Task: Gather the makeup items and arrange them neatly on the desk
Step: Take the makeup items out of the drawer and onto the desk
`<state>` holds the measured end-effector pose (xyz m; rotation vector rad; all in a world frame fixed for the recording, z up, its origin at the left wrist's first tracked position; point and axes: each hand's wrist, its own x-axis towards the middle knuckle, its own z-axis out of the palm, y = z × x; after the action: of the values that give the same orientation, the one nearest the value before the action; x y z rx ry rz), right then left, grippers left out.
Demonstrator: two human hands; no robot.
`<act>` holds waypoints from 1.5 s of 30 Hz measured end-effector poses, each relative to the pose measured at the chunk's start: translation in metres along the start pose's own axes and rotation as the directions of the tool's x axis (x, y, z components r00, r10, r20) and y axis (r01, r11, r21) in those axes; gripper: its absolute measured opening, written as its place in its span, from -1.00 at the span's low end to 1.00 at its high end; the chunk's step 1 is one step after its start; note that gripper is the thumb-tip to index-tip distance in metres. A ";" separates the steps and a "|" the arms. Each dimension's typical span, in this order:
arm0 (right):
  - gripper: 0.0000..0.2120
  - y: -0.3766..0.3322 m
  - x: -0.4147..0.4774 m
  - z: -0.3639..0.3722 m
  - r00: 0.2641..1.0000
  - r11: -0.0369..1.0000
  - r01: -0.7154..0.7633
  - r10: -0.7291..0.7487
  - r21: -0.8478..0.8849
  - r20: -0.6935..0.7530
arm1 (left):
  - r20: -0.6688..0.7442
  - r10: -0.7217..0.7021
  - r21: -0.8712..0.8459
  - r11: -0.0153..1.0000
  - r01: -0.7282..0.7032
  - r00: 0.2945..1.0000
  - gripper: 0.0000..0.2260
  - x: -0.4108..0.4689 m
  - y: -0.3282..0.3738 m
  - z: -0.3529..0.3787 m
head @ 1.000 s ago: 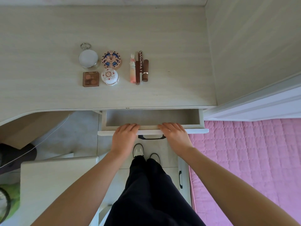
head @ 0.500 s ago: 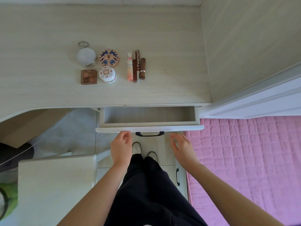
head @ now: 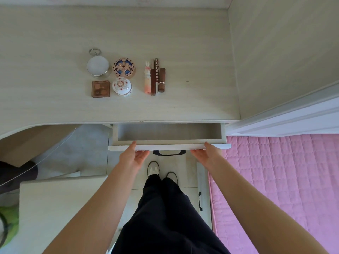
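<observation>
1. Eight makeup items lie on the desk (head: 55,92) in two tidy groups. A ringed mirror compact (head: 97,66), a patterned compact (head: 124,67), a square palette (head: 100,88) and a white jar (head: 122,87) form a block. Near it on the right, a bunny tube (head: 147,79), a thin brown tube (head: 152,79), a lettered tube (head: 157,74) and a brown lipstick (head: 162,79) lie side by side.
2. From my station I judge gathering and arranging done. The drawer (head: 168,133) stands pulled out, and the part I can see holds nothing, so closing it looks like the only step left.
3. The left hand (head: 134,156) and right hand (head: 209,155) press flat on the drawer front, either side of the black handle (head: 169,153). The fingers are straight, each thumb is on the top edge, and neither hand grasps anything.
4. The makeup sits well apart from both hands, farther back on the desk beyond the drawer.
</observation>
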<state>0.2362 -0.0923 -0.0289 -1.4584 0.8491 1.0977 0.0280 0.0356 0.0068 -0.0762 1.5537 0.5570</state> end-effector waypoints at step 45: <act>-0.67 -0.046 -0.021 0.070 0.998 0.995 0.022 -0.016 0.096 -0.064 | 0.098 0.025 -0.157 0.988 -0.010 0.995 -0.71 0.022 0.023 0.052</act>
<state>0.2595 -0.0171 0.0057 -1.4236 0.9188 0.9869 0.0652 0.0824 -0.0057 -0.1523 1.4131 0.6866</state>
